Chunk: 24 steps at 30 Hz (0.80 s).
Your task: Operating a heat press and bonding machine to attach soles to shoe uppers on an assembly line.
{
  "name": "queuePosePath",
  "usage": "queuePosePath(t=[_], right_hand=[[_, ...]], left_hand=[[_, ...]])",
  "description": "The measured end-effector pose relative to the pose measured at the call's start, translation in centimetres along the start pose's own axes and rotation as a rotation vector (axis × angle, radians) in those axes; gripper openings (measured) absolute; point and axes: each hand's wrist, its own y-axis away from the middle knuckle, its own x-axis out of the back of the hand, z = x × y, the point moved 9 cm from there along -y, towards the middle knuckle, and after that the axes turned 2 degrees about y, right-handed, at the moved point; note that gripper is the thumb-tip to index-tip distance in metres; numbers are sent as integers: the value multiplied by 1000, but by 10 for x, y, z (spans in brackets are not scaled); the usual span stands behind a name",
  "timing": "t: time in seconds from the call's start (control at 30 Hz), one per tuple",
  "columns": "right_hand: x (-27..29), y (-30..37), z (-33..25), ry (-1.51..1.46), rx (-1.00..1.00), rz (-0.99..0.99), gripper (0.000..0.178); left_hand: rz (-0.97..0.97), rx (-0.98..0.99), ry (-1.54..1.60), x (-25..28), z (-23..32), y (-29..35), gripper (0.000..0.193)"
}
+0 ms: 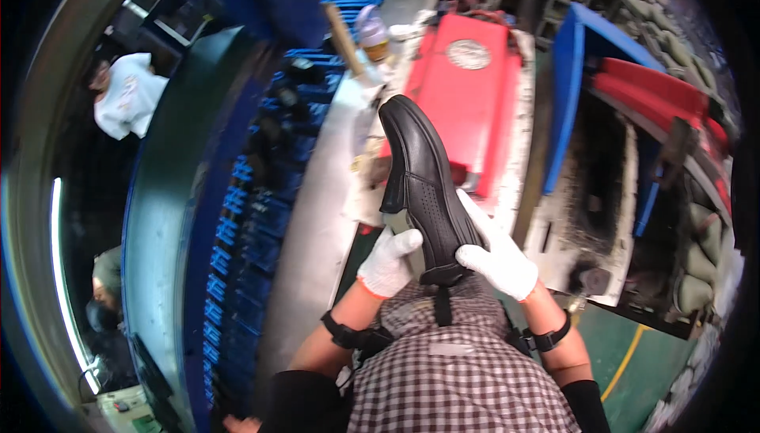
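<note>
A black leather slip-on shoe (427, 168) is held up in front of my checked apron, its toe pointing away and its sole turned to the right. A pale grey-green form, like a shoe last, fills its opening. My left hand (388, 261), in a white glove, grips at the opening near the heel, with the thumb against the pale form. On the sole side, my right hand (501, 260), also white-gloved, holds the heel end, its thumb near the heel and its fingers along the sole edge. Part of the fingers is hidden behind the shoe.
A red machine cover (459, 61) lies beyond the shoe. To the left run a metal ledge (305, 251) and a conveyor with blue parts (229, 227). A bottle (370, 33) stands by the ledge. Several shoe lasts (697, 263) sit at right. Other people are at far left.
</note>
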Motion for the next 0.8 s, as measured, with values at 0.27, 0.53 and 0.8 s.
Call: queuePosePath(t=[0.27,0.53,0.8], right_hand=[[-48,-36,34,780,321,78,47],[-31,-34,78,1053,403,425,46],[-28,-48,97,1210,163,200,13]], left_hand=[[921,-205,1,197,77,105,62],[1266,-204,-277,447,192,127,30],[1280,-242,-1189,503,290,89,95]])
